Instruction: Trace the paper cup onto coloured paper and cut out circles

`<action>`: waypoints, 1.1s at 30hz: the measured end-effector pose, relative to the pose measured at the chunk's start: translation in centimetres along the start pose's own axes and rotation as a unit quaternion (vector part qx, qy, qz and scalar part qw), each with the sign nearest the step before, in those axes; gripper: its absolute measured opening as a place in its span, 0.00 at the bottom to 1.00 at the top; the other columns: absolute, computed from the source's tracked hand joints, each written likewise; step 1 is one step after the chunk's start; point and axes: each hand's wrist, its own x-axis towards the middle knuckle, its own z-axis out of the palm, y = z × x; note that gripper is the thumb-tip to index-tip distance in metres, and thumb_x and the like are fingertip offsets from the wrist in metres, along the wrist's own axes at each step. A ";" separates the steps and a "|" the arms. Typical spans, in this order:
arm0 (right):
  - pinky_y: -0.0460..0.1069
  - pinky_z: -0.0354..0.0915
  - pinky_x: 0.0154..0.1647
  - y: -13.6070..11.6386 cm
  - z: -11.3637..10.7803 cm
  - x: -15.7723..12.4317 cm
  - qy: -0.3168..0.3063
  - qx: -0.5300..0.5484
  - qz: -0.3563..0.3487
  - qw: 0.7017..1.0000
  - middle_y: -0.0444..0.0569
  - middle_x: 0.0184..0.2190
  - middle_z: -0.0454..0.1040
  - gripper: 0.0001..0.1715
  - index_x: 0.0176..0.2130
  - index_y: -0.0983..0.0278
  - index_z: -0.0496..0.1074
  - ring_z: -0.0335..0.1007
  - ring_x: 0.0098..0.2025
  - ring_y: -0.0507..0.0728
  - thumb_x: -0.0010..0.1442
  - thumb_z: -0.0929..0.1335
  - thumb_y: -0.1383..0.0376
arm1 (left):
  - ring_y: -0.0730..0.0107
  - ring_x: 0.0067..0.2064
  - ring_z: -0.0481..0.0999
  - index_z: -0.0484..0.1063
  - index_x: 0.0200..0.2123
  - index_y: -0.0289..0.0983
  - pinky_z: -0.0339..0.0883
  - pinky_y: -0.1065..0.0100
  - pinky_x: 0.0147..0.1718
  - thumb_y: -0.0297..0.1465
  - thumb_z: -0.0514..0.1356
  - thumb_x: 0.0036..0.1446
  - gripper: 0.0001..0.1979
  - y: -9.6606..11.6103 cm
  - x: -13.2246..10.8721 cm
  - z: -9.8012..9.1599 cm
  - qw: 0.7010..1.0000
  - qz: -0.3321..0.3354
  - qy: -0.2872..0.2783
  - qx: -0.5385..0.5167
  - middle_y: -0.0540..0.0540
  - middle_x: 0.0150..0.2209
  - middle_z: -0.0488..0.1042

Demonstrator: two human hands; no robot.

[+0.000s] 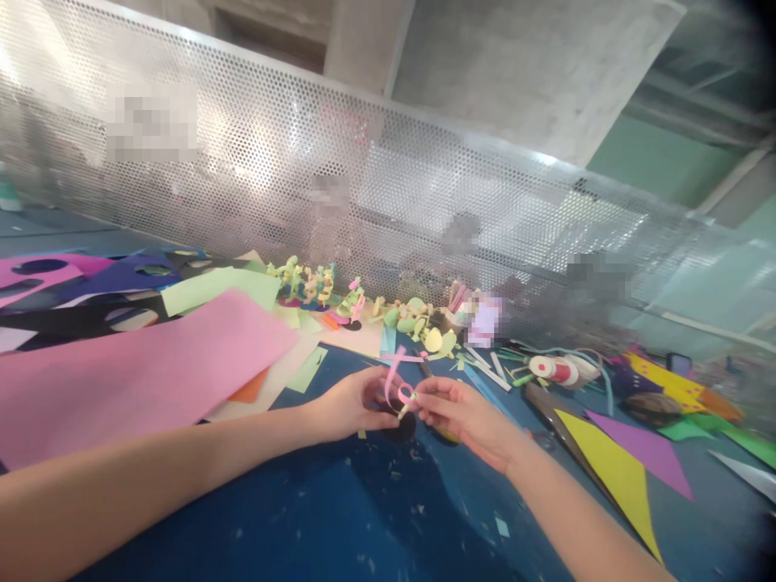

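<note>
Head view: right hand [464, 416] pinches pink strip [391, 378]; red marks [348, 123] illegible.

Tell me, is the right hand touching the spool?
Apart: the head view shows a gap, with table visible between the right hand and the spool farther right.

The blue table [242, 517] bears pale scraps [502, 527], white strips [488, 370], a purple sheet [646, 453] and a red-and-white spool [554, 370].

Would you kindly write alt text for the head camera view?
A right hand pinches a curled pink strip beside a cupped left hand over a blue table. A pink sheet lies leftward; a perforated metal screen stands behind.
</note>
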 end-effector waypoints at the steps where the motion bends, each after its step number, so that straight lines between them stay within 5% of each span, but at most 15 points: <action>1: 0.44 0.64 0.33 0.2 0.1 0.1 0.013 -0.012 -0.011 1.000 0.47 0.32 0.74 0.14 0.34 0.65 0.68 0.67 0.29 0.48 0.53 0.70 0.58 | 0.66 0.43 0.74 0.65 0.45 0.37 0.68 0.63 0.43 0.29 0.67 0.46 0.22 -0.1 0.1 -0.1 1.000 0.002 -0.004 -0.017 0.45 0.40 0.74; 5: 0.47 0.62 0.31 1.1 0.3 0.4 0.077 -0.088 -0.086 0.989 0.46 0.28 0.70 0.10 0.33 0.65 0.68 0.65 0.29 0.51 0.54 0.69 0.60 | 0.66 0.44 0.74 0.66 0.44 0.35 0.65 0.62 0.47 0.27 0.66 0.47 0.19 0.1 0.2 -0.3 1.000 -0.014 -0.005 -0.026 0.45 0.41 0.74; 8: 0.51 0.62 0.42 1.2 0.1 0.5 0.131 -0.149 -0.167 0.966 0.48 0.39 0.68 0.13 0.40 0.62 0.68 0.65 0.39 0.55 0.53 0.69 0.65 | 0.66 0.43 0.74 0.68 0.41 0.35 0.65 0.64 0.45 0.27 0.66 0.46 0.17 0.3 0.1 -0.2 0.999 -0.037 -0.015 -0.013 0.46 0.39 0.74; 12: 0.54 0.55 0.56 0.4 0.0 0.5 0.143 -0.341 -0.310 0.876 0.49 0.56 0.57 0.22 0.53 0.54 0.67 0.56 0.56 0.57 0.59 0.66 0.68 | 0.66 0.41 0.74 0.70 0.41 0.35 0.66 0.66 0.41 0.29 0.66 0.47 0.16 0.3 0.0 -0.2 0.997 -0.065 -0.041 -0.002 0.47 0.37 0.74; 15: 0.55 0.55 0.57 0.0 0.2 0.7 0.126 -0.434 -0.343 0.824 0.49 0.51 0.65 0.16 0.48 0.56 0.71 0.59 0.54 0.58 0.60 0.66 0.68 | 0.67 0.38 0.74 0.71 0.42 0.36 0.66 0.69 0.36 0.32 0.66 0.48 0.17 0.2 0.0 -0.4 0.995 -0.082 -0.049 0.016 0.49 0.35 0.75; 20: 0.52 0.63 0.45 0.7 0.1 0.7 0.129 -0.418 -0.318 0.841 0.45 0.32 0.74 0.04 0.33 0.61 0.73 0.67 0.39 0.56 0.59 0.67 0.68 | 0.66 0.41 0.73 0.71 0.44 0.37 0.65 0.67 0.41 0.31 0.66 0.48 0.18 0.2 0.1 -0.4 0.995 -0.077 -0.060 -0.004 0.48 0.39 0.75; 26: 0.49 0.64 0.44 2.0 -0.6 0.1 0.114 -0.339 -0.251 0.900 0.44 0.38 0.75 0.09 0.41 0.58 0.74 0.69 0.41 0.54 0.61 0.65 0.65 | 0.67 0.44 0.73 0.66 0.48 0.37 0.64 0.64 0.46 0.27 0.68 0.45 0.26 0.0 0.5 -0.5 0.995 -0.078 0.004 -0.067 0.44 0.42 0.74; 33: 0.49 0.65 0.45 2.3 -0.3 -0.1 0.103 -0.247 -0.192 0.944 0.46 0.39 0.77 0.09 0.40 0.61 0.75 0.72 0.41 0.54 0.58 0.67 0.63 | 0.72 0.38 0.72 0.70 0.40 0.35 0.64 0.67 0.42 0.27 0.67 0.47 0.15 0.2 0.3 -0.6 0.994 -0.076 0.001 -0.082 0.48 0.35 0.73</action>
